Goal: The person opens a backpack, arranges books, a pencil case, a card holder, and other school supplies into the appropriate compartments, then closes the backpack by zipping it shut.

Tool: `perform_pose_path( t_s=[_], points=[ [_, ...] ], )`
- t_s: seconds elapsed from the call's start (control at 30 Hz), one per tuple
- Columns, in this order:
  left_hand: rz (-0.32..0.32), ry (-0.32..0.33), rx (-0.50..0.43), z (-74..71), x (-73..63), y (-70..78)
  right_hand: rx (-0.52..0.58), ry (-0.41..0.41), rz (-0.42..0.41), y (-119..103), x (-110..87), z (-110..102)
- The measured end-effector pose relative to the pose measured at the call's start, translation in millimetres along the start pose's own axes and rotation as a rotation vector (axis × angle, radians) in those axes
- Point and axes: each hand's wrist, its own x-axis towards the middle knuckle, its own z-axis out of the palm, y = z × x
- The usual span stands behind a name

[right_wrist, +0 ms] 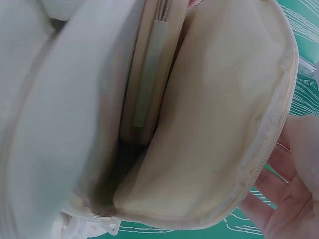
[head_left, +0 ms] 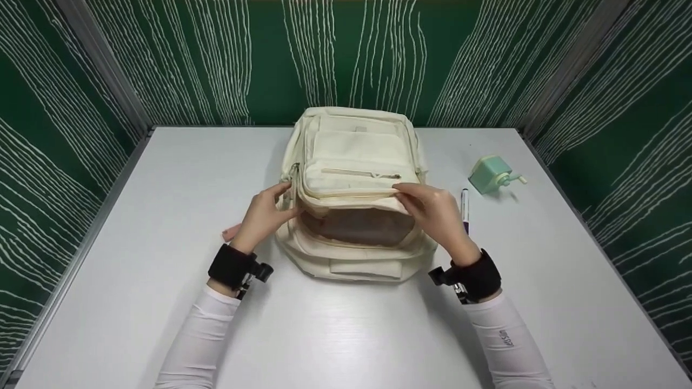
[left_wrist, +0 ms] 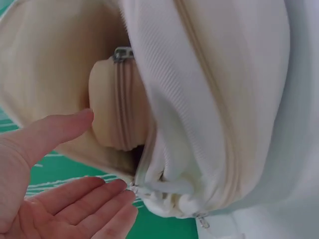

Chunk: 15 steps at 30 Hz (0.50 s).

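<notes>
A cream backpack (head_left: 357, 148) lies on the table with its main compartment gaping toward me. In the head view, my right hand (head_left: 432, 208) grips the edge of the raised front panel; the right wrist view shows several fingers behind that edge. My left hand (left_wrist: 60, 184) is at the opening's left corner, fingers loosely straight outside the bag and thumb beside the pocket's mouth. Inside, a beige zipped case (left_wrist: 112, 107) shows in the left wrist view; the right wrist view shows its zip side (right_wrist: 149, 74). The bottom of the compartment is in shadow.
On the right stands a mint-green crank pencil sharpener (head_left: 491, 174). A white marker (head_left: 465, 208) with a dark end lies partly behind my right wrist. A small pink object (head_left: 231, 233) is mostly hidden by my left forearm. Green walls border the white table (head_left: 335, 335).
</notes>
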Motion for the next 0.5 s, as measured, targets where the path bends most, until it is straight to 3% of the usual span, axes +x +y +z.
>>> perform_pose_path(
  t_s=[0.2,0.3,0.4,0.5],
  points=[
    [0.033,0.101,-0.017,-6.1,0.4,6.5,0.008,-0.021,-0.03,3.1,-10.6,4.3],
    [0.089,0.14,-0.019,-3.6,2.0,12.2,0.007,-0.034,-0.056,5.5,-15.1,7.1],
    [0.173,0.131,0.011,1.5,2.8,18.3,0.012,-0.041,-0.078,7.4,-18.7,10.3],
    [0.244,0.072,0.068,7.7,2.9,23.1,0.025,-0.053,-0.088,8.5,-21.4,13.4]
  ],
)
